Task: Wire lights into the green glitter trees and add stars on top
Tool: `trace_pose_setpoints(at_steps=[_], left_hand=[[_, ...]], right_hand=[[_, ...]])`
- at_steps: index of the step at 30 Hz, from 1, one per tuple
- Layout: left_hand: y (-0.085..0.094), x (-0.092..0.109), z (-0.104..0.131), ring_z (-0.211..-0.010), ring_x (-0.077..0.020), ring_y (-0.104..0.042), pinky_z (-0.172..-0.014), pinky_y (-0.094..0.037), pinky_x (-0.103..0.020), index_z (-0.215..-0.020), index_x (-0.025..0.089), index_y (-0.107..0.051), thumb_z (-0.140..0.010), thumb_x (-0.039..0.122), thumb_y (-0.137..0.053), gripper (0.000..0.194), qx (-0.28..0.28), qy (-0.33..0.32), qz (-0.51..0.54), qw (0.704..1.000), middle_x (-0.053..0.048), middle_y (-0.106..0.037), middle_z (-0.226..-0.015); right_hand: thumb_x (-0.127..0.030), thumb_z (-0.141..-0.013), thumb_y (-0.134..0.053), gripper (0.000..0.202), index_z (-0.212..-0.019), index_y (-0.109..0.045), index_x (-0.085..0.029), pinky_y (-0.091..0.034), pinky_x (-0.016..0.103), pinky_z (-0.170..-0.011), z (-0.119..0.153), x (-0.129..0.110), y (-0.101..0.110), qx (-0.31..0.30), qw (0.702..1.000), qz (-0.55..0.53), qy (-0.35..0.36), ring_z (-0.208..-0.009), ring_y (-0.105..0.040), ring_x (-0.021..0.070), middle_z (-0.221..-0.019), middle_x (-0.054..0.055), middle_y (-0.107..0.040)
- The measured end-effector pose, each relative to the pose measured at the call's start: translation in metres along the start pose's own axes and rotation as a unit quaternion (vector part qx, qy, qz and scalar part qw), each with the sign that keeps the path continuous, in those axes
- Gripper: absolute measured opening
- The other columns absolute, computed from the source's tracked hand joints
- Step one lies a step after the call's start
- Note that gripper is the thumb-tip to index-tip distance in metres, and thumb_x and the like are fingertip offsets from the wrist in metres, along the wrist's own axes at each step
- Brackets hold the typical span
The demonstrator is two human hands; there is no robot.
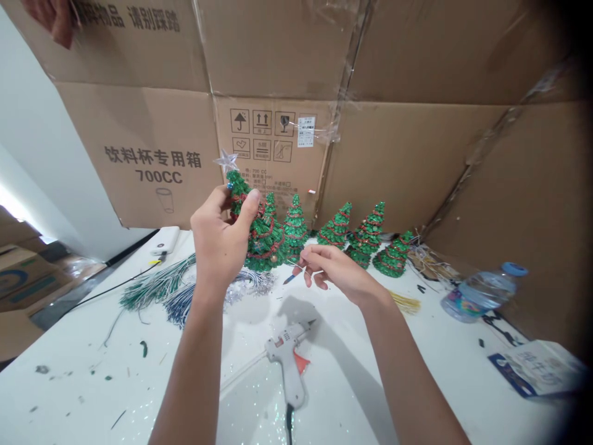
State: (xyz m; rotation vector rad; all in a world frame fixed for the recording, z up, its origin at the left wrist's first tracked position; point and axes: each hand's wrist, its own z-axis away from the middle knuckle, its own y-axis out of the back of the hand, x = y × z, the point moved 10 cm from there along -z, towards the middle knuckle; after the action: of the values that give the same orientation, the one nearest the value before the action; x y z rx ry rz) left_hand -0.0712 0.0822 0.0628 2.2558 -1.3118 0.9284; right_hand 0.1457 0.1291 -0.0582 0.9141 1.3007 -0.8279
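My left hand is closed around a small green tinsel Christmas tree and holds it tilted. Red garland winds round the tree, and a clear silvery star tops it. Close to the tree's lower right side is my right hand, its thumb and forefinger pinched together. A thin pale strand shows at those fingertips, but what they grip I cannot make out. Just left of the fingers is a small blue pointed piece. Below both hands a white glue gun lies on the white table.
Several similar trees stand along the cardboard wall. Bundles of green wires and blue wires lie left. On the right are a water bottle and a flattened carton. Another person's hand shows top left.
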Motion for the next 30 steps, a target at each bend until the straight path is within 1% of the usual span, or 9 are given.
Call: trace_pose_setpoints(at_steps=[4, 7, 11, 15, 18, 21, 24, 27, 30], left_hand=[[0.004, -0.001, -0.001, -0.083, -0.0194, -0.070, -0.078, -0.056, -0.030, -0.104, 0.021, -0.079, -0.094, 0.059, -0.078, 0.039, 0.020, -0.007, 0.004, 1.000, -0.004, -0.077, -0.091], [0.007, -0.001, -0.002, -0.080, -0.0192, -0.070, -0.077, -0.057, -0.031, -0.102, 0.022, -0.079, -0.094, 0.060, -0.078, 0.039, 0.035, -0.014, 0.012, 0.999, -0.003, -0.077, -0.088], [0.011, 0.000, -0.002, -0.081, -0.0196, -0.070, -0.081, -0.058, -0.032, -0.100, 0.022, -0.079, -0.094, 0.059, -0.078, 0.037, 0.050, -0.023, 0.010, 0.998, -0.002, -0.076, -0.086], [0.009, 0.004, 0.000, -0.080, -0.0185, -0.070, -0.076, -0.058, -0.029, -0.103, 0.022, -0.079, -0.095, 0.058, -0.078, 0.037, 0.040, -0.021, 0.009, 0.999, -0.002, -0.076, -0.089], [0.003, 0.008, 0.002, -0.081, -0.0168, -0.071, -0.070, -0.056, -0.025, -0.104, 0.019, -0.079, -0.095, 0.053, -0.079, 0.035, 0.020, -0.013, -0.002, 1.000, -0.003, -0.077, -0.092], [-0.009, 0.012, 0.007, -0.080, -0.0151, -0.071, -0.068, -0.056, -0.022, -0.106, 0.018, -0.080, -0.096, 0.048, -0.079, 0.032, -0.020, -0.008, -0.003, 1.000, -0.003, -0.078, -0.093], [-0.029, 0.017, 0.015, -0.077, -0.0143, -0.070, -0.069, -0.057, -0.022, -0.111, 0.018, -0.080, -0.097, 0.046, -0.078, 0.032, -0.095, 0.000, 0.028, 0.995, -0.003, -0.078, -0.094], [-0.050, 0.025, 0.025, -0.080, -0.0144, -0.069, -0.073, -0.057, -0.024, -0.111, 0.019, -0.079, -0.100, 0.043, -0.076, 0.026, -0.171, -0.008, 0.051, 0.984, -0.003, -0.078, -0.097], [-0.064, 0.032, 0.034, -0.082, -0.0150, -0.070, -0.075, -0.058, -0.026, -0.110, 0.020, -0.077, -0.101, 0.042, -0.074, 0.024, -0.208, -0.009, 0.071, 0.976, -0.003, -0.078, -0.100]], right_hand=[[-0.041, -0.094, -0.069, 0.025, -0.083, -0.060, -0.021, -0.038, 0.027, -0.049, 0.001, 0.001, 0.009, 0.022, 1.000, -0.006, -0.007, -0.067, -0.067, 0.0150, -0.094, 0.011, -0.078], [-0.039, -0.093, -0.070, 0.021, -0.086, -0.059, -0.022, -0.038, 0.027, -0.049, 0.003, 0.001, 0.016, 0.047, 0.999, -0.005, -0.016, -0.070, -0.071, 0.0167, -0.098, 0.011, -0.077], [-0.033, -0.088, -0.073, 0.019, -0.083, -0.059, -0.021, -0.038, 0.028, -0.049, 0.004, 0.005, 0.029, 0.081, 0.996, 0.014, -0.034, -0.065, -0.072, 0.0188, -0.094, 0.011, -0.078], [-0.025, -0.083, -0.078, 0.021, -0.088, -0.058, -0.023, -0.046, 0.030, -0.060, 0.005, 0.004, 0.062, 0.193, 0.980, 0.036, 0.003, -0.067, -0.069, 0.0170, -0.085, 0.004, -0.072], [-0.035, -0.089, -0.077, 0.022, -0.093, -0.058, -0.025, -0.051, 0.031, -0.070, 0.009, -0.009, 0.072, 0.251, 0.965, 0.040, 0.065, -0.079, -0.068, 0.0166, -0.089, 0.001, -0.070], [-0.050, -0.094, -0.074, 0.028, -0.097, -0.064, -0.024, -0.056, 0.034, -0.084, 0.015, -0.031, 0.054, 0.221, 0.967, 0.035, 0.119, -0.096, -0.072, 0.0203, -0.101, 0.005, -0.075], [-0.059, -0.095, -0.075, 0.036, -0.102, -0.068, -0.025, -0.056, 0.039, -0.100, 0.028, -0.061, 0.027, 0.159, 0.965, 0.040, 0.205, -0.113, -0.071, 0.0239, -0.110, 0.007, -0.076], [-0.057, -0.095, -0.080, 0.040, -0.119, -0.069, -0.028, -0.054, 0.040, -0.110, 0.045, -0.081, 0.007, 0.099, 0.957, 0.049, 0.270, -0.126, -0.068, 0.0246, -0.128, 0.006, -0.073], [-0.053, -0.092, -0.085, 0.048, -0.131, -0.066, -0.032, -0.051, 0.042, -0.117, 0.055, -0.087, -0.004, 0.055, 0.953, 0.090, 0.285, -0.134, -0.064, 0.0256, -0.140, 0.005, -0.069]])
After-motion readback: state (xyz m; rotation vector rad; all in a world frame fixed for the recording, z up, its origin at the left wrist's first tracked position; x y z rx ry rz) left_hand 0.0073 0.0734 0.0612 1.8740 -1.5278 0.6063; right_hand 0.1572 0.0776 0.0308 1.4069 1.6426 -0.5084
